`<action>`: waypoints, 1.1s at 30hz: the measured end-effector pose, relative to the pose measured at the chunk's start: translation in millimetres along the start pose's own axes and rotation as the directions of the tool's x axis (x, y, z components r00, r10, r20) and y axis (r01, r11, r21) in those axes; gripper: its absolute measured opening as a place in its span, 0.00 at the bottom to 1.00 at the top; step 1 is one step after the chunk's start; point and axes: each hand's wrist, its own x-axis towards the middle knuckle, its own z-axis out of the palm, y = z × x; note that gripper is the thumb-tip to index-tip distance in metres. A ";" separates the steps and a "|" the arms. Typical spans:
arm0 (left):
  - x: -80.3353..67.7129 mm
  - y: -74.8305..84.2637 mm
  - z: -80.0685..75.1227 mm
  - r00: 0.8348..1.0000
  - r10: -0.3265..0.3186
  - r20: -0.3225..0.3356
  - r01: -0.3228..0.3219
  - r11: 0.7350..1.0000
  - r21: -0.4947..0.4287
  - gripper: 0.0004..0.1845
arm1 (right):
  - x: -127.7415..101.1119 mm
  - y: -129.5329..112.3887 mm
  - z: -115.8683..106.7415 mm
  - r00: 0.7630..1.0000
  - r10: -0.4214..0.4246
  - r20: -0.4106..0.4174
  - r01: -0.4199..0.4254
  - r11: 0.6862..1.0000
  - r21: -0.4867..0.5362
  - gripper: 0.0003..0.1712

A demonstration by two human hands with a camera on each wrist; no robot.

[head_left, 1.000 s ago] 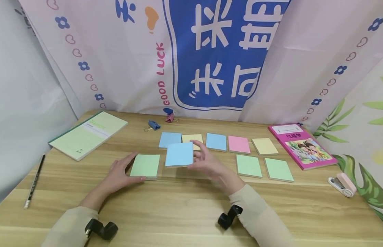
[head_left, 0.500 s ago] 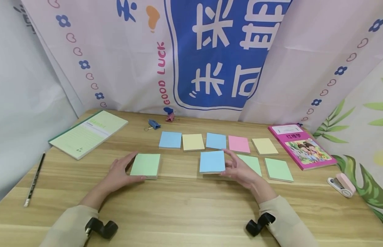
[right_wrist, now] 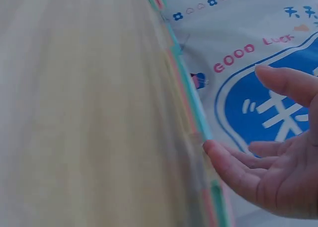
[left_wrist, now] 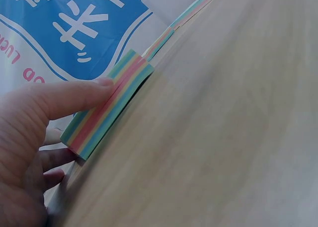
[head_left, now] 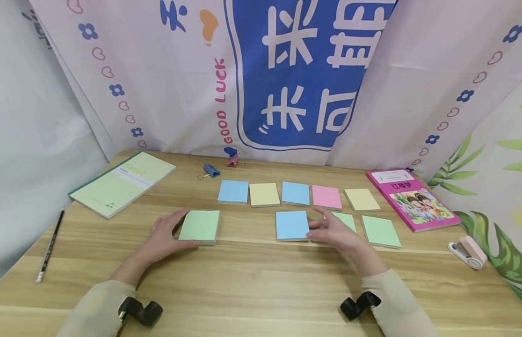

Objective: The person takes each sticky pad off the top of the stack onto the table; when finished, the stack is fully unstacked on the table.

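On the left, my left hand (head_left: 166, 236) grips a stack of sticky notes with a green top (head_left: 199, 226), thumb on its front edge and fingers behind. The left wrist view shows the striped green, yellow, pink and blue layers of this sticky note stack (left_wrist: 107, 108). To the right of it, a blue-topped sticky note pad (head_left: 292, 225) lies flat on the table. My right hand (head_left: 338, 236) is beside its right edge, thumb and fingers spread apart. In the right wrist view that hand (right_wrist: 278, 172) holds nothing. Behind it, a green pad (head_left: 345, 220) is partly hidden.
A back row holds blue (head_left: 233, 191), yellow (head_left: 264, 194), blue, pink (head_left: 326, 197) and yellow pads. Another green pad (head_left: 380, 231) lies right. Around them are a notebook (head_left: 124, 183), pencil (head_left: 49, 245), binder clips (head_left: 211, 170), pink book (head_left: 412, 200) and stapler (head_left: 467, 252).
My right hand has carried the blue pad rightwards, lowered it onto the table and let go, fingers now apart from it. The left hand stays on the green-topped stack.
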 end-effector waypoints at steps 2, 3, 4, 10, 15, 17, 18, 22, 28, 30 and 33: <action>0.0 -0.2 0.4 1.000 -0.001 -0.003 0.001 1.000 -0.005 0.48 | -3.3 -7.1 -2.6 0.999 -0.031 0.007 0.032 0.997 -0.072 0.45; -0.1 -0.2 0.3 1.000 -0.001 -0.006 0.001 1.000 -0.007 0.48 | -4.2 -11.1 -3.4 0.998 -0.056 0.022 0.058 0.994 -0.096 0.44; -0.1 -0.1 0.1 1.000 -0.002 -0.008 0.002 1.000 -0.007 0.48 | -4.7 -15.4 -3.5 0.996 -0.080 0.039 0.084 0.990 -0.114 0.42; -0.1 2.3 -1.6 1.000 0.003 -0.010 -0.003 1.000 -0.003 0.48 | 8.6 -42.3 16.9 0.965 -0.195 0.176 0.213 0.973 -0.090 0.38; -0.5 1.8 -1.0 1.000 -0.002 -0.006 0.002 1.000 -0.008 0.48 | 36.7 -51.7 58.6 0.946 -0.198 0.256 0.201 0.979 0.014 0.39; -1.0 0.5 -0.6 1.000 -0.003 -0.007 0.003 1.000 -0.010 0.48 | 47.4 -52.2 77.6 0.946 -0.181 0.271 0.177 0.983 0.037 0.40; -1.3 -0.2 -0.4 1.000 -0.003 -0.009 0.003 1.000 -0.013 0.48 | 52.6 -51.3 86.9 0.943 -0.177 0.282 0.169 0.984 0.051 0.40; -2.4 -3.5 -0.7 1.000 0.001 -0.010 -0.001 1.000 -0.029 0.49 | 67.1 -46.0 117.9 0.946 -0.133 0.296 0.121 0.991 0.059 0.43; -2.2 -6.0 -3.1 1.000 -0.016 -0.009 0.016 1.000 0.004 0.51 | 80.6 -35.5 142.3 0.957 -0.104 0.270 0.106 0.994 0.006 0.49; -1.6 -5.2 -4.3 1.000 -0.029 -0.002 0.029 0.999 0.029 0.52 | 84.8 -33.4 146.2 0.960 -0.111 0.256 0.122 0.992 -0.027 0.49; -0.8 -4.1 -5.6 0.999 -0.045 0.010 0.044 0.996 0.079 0.54 | 89.4 -32.4 152.1 0.964 -0.111 0.241 0.136 0.987 -0.089 0.52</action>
